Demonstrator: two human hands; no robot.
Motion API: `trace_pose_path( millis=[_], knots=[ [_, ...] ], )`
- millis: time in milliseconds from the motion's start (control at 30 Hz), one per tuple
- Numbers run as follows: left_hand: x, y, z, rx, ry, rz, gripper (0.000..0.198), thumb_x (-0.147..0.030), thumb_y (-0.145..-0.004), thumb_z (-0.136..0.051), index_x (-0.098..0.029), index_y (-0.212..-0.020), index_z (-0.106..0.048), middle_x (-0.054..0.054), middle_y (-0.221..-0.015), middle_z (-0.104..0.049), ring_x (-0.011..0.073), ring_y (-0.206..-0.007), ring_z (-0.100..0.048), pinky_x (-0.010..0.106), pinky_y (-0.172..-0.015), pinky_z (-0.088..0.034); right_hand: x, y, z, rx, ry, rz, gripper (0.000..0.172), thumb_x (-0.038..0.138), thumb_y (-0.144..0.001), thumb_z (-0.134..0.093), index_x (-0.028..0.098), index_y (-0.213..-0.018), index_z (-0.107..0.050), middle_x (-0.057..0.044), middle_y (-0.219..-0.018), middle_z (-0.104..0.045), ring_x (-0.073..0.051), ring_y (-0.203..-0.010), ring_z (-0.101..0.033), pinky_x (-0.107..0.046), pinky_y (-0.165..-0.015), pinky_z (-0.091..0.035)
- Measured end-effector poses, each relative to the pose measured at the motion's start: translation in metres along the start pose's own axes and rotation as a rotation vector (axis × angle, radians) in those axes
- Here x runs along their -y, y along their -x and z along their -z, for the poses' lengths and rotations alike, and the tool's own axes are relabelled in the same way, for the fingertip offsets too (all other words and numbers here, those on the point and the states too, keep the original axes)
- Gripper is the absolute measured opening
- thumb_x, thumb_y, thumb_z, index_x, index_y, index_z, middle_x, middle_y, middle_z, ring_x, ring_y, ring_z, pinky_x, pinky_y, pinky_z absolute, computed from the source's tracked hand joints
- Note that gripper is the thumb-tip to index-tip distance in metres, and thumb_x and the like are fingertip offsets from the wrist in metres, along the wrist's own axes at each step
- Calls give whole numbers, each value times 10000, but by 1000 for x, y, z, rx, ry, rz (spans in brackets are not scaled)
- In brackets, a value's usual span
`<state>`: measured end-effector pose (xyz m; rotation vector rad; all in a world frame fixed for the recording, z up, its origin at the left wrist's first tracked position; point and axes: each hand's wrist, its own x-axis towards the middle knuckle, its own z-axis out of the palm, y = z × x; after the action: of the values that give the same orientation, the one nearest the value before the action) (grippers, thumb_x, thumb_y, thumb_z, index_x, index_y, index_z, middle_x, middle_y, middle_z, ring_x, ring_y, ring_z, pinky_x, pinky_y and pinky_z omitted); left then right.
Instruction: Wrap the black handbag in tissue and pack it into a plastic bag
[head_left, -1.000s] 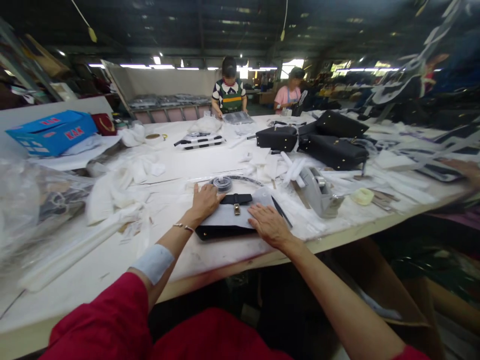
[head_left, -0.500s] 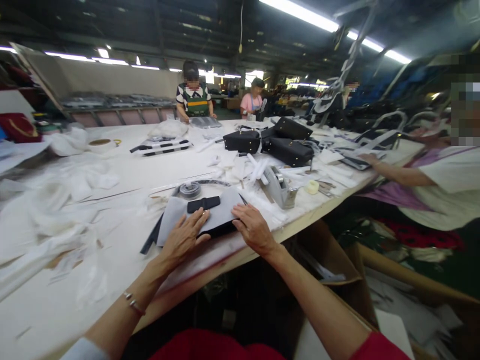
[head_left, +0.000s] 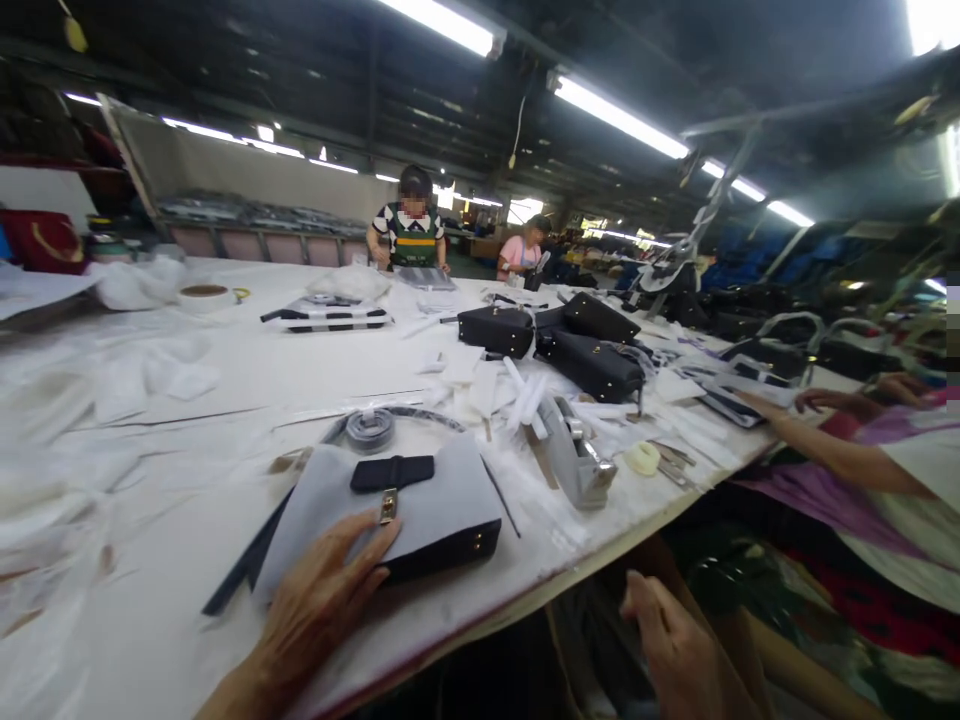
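Note:
A handbag (head_left: 442,556) with black sides lies on the worktable, its top face covered by a pale grey sheet (head_left: 322,490). A black strap tab (head_left: 394,473) and a gold clasp (head_left: 388,506) show on top of the sheet. My left hand (head_left: 330,575) rests on the sheet at the near left side, fingers stretched out, fingertips beside the clasp. Off the table's front edge, my right hand (head_left: 671,640) is raised with its fingers curled in; whatever is inside them, if anything, is hidden. A dark strap (head_left: 244,560) sticks out from under the bag at the left.
Behind the bag lies a coiled grey strip (head_left: 370,429). A tape dispenser (head_left: 574,455) stands to the right, near a pale tape roll (head_left: 643,458) and scissors (head_left: 679,465). Several black bags (head_left: 592,362) lie farther back among white scraps. A co-worker's arm (head_left: 832,445) reaches in at right.
My right hand has left the bag and moved right, past the table edge. My left hand stays on the bag, now nearer its left side. The view has shifted closer.

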<state>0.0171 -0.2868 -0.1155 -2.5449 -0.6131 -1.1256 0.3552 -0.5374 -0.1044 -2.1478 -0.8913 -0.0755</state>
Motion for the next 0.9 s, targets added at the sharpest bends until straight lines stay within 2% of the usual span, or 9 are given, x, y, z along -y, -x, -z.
trace_pose_path(
  millis=[133, 233, 300, 400, 467, 600, 733, 833, 900],
  knots=[
    [0, 4, 0, 43, 22, 21, 381, -329, -958, -493, -333, -1332, -570, 43, -1152, -671, 201, -1077, -646, 299, -949, -537, 121, -89, -55, 85, -115, 517, 299, 400, -971, -410, 240, -896, -652, -63, -915, -715, -220, -881, -663, -327, -841, -511],
    [1, 7, -1, 75, 25, 5, 396, -315, -957, -487, -330, -1346, -558, 45, -1173, -664, 206, -1135, -622, 301, -997, -512, 178, -160, -123, 200, 85, 688, 302, 242, -922, -471, 153, -1165, -627, -131, -1267, -634, -229, -1224, -545, -347, -1058, -407],
    [2, 8, -1, 80, 15, -6, 396, -305, -954, -482, -322, -1341, -564, 46, -1177, -665, 206, -1142, -619, 301, -1017, -501, 188, -195, -167, 309, 351, 617, 506, 167, -816, -576, 83, -1313, -534, -186, -1435, -493, -270, -1359, -418, -373, -1099, -364],
    [3, 7, -3, 55, 8, -33, 405, -284, -952, -458, -314, -1342, -564, 43, -1152, -679, 200, -1101, -637, 305, -1016, -508, 178, -221, -211, 359, 475, 537, 488, 66, -774, -548, 80, -1261, -579, -201, -1307, -599, -281, -1232, -552, -373, -1005, -442],
    [1, 5, -5, 13, 10, -42, 419, -271, -950, -434, -316, -1348, -557, 44, -1128, -689, 200, -1071, -650, 308, -990, -530, 167, -228, -223, 356, 495, 526, 421, 45, -812, -482, 126, -1201, -623, -156, -1155, -687, -248, -1088, -642, -342, -923, -482],
    [-5, 1, -2, 49, 42, 61, 423, -245, -932, -469, -337, -1336, -555, 40, -1139, -685, 210, -1107, -638, 336, -988, -537, 158, -234, -208, 279, 538, 501, 416, 78, -889, -379, 170, -1215, -622, -130, -1095, -707, -245, -998, -673, -342, -853, -493],
    [-12, -3, 1, -16, 137, 128, 371, -233, -935, -468, -297, -1280, -589, 40, -1090, -694, 193, -1091, -640, 325, -1003, -522, 164, -243, -148, 98, 513, 440, 389, 123, -912, -358, 112, -1195, -623, -174, -1070, -698, -272, -960, -669, -364, -825, -492],
    [-15, -5, 1, -69, 201, 154, 300, -181, -926, -461, -258, -1167, -621, 39, -1037, -700, 184, -1062, -649, 337, -997, -523, 172, -238, -88, -92, 128, 298, 277, 214, -888, -468, 135, -1072, -661, -127, -953, -710, -246, -850, -680, -349, -749, -534],
    [-16, -6, 2, -39, 222, 149, 252, -163, -918, -473, -245, -1102, -625, 39, -1023, -699, 187, -1065, -647, 356, -999, -521, 179, -221, -55, -19, -318, 157, 213, 278, -848, -553, 168, -1004, -648, -86, -926, -706, -227, -810, -694, -328, -666, -577]
  ],
)
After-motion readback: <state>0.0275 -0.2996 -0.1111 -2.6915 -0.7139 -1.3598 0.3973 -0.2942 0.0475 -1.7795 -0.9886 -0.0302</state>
